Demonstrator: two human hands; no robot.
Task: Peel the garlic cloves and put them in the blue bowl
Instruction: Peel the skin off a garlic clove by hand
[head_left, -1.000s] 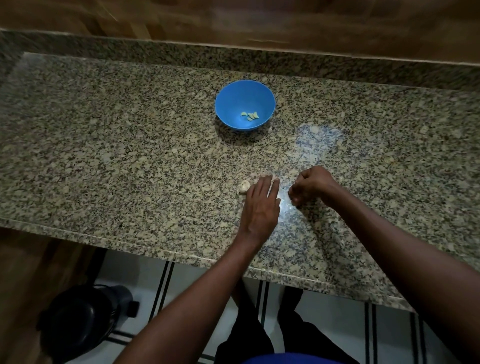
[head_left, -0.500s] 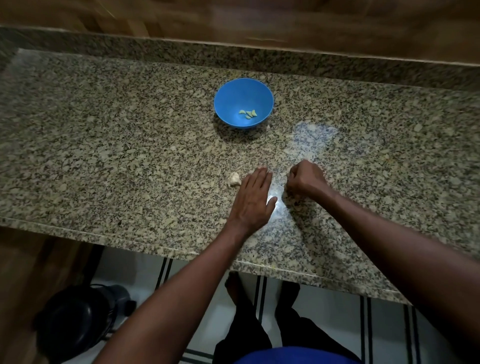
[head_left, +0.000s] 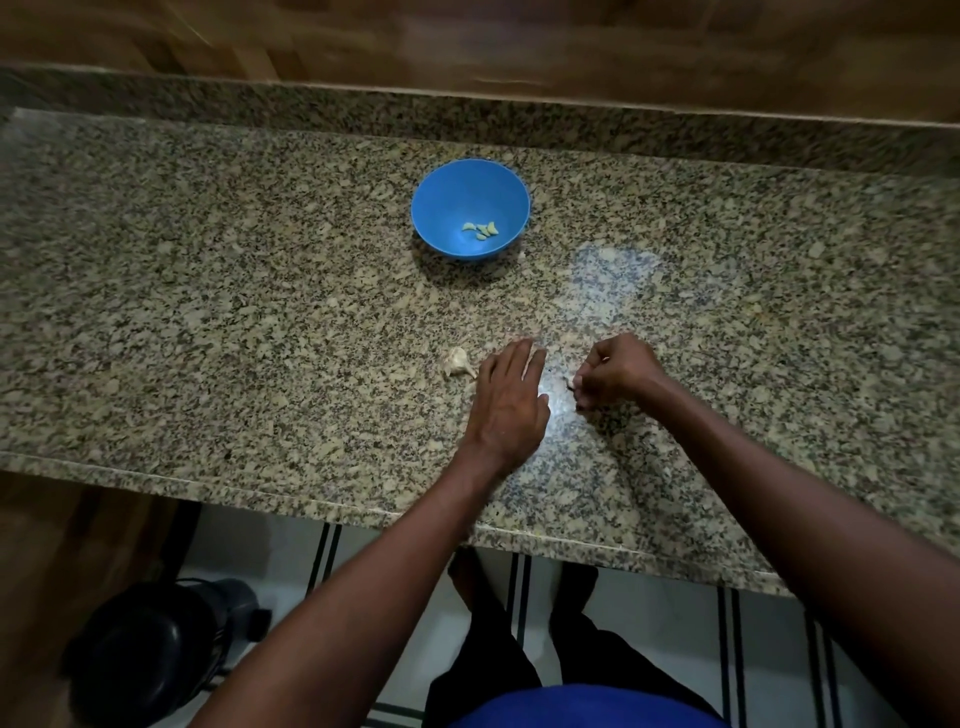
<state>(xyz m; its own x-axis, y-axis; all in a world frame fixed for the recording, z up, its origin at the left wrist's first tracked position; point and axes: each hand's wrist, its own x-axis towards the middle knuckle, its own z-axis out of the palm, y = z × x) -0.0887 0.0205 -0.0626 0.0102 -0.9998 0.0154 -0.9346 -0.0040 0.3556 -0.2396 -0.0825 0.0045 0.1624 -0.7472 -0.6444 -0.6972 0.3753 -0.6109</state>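
A blue bowl (head_left: 470, 208) stands on the granite counter (head_left: 208, 322), with several peeled garlic cloves (head_left: 480, 229) in its bottom. A pale piece of unpeeled garlic (head_left: 457, 362) lies on the counter just left of my left hand (head_left: 509, 402). That hand lies flat on the counter with straight fingers and holds nothing. My right hand (head_left: 615, 371) is curled beside it, its fingertips pinched together on something small; what it pinches is too hidden to name.
The counter's front edge (head_left: 311, 499) runs just below my wrists. A raised granite backsplash (head_left: 519, 122) runs along the back. Under the counter, a dark round object (head_left: 150, 649) sits on the tiled floor at the left.
My left hand slid off the garlic piece, which now lies uncovered to its left. My right hand stays curled in about the same place. The view shifted slightly.
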